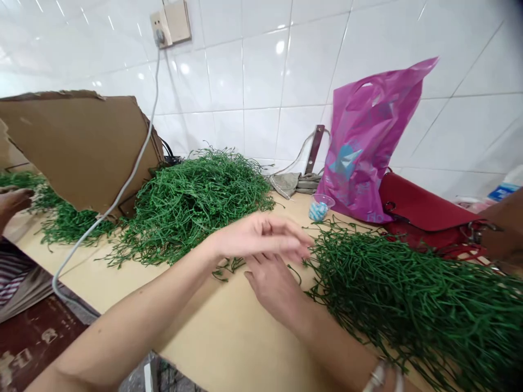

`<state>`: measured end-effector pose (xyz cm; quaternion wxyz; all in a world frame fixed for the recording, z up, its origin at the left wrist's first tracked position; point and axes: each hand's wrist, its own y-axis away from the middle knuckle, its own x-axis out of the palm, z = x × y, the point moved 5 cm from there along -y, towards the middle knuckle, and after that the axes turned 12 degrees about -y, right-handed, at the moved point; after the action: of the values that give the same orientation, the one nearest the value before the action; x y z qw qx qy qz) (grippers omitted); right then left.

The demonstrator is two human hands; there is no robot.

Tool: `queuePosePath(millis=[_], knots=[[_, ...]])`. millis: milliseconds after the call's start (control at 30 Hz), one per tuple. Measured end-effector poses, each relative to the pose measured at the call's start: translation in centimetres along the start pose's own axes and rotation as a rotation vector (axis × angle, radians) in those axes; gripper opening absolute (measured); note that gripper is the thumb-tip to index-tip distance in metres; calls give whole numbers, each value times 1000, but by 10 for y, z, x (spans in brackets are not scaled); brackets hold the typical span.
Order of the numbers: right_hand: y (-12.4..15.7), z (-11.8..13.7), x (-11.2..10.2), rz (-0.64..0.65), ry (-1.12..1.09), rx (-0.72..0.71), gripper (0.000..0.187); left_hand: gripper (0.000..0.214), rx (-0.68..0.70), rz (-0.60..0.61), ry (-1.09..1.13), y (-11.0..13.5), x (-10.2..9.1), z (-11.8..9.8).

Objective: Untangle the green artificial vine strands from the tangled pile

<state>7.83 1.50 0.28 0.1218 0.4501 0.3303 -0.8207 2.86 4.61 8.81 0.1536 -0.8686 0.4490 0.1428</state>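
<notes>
My left hand (261,237) reaches across the table with its fingers stretched out and slightly blurred, hovering over my right hand and holding nothing I can see. My right hand (273,283) lies flat on the pale wooden table (229,337), fingers extended toward a small loose green sprig (229,268). A heap of green plastic stems (408,299) lies just right of both hands, its tips close to my fingertips. A second heap of the same green stems (192,204) sits behind and left of my hands.
A brown cardboard sheet (81,147) leans at the left, with a grey cable (122,190) across it. A magenta plastic bag (368,141), a red handbag (425,215) and a small clear cup (321,208) stand at the back right. Another person's hand (12,202) shows at the far left.
</notes>
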Motion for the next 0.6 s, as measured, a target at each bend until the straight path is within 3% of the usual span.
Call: queuePosePath(millis=[67, 100, 167, 267, 400, 500, 600], knots=[[-14, -4, 5, 40, -26, 59, 27, 23, -29, -390, -359, -10, -36, 20], [-19, -10, 3, 60, -39, 97, 27, 20, -85, -509, -545, -12, -48, 31], [-27, -28, -13, 64, -81, 171, 26, 26, -108, -622, -614, -12, -62, 49], [-32, -57, -56, 64, -203, 258, 18, 38, -100, -658, -646, -5, -65, 60], [-40, -73, -113, 66, -408, 270, 22, 50, -62, -557, -701, -3, -45, 46], [-45, -79, -143, -66, -503, 302, 25, 48, -25, -543, -925, -6, -34, 27], [-37, -97, -172, -298, -578, 377, 28, 52, -40, -660, -1161, -3, -40, 20]])
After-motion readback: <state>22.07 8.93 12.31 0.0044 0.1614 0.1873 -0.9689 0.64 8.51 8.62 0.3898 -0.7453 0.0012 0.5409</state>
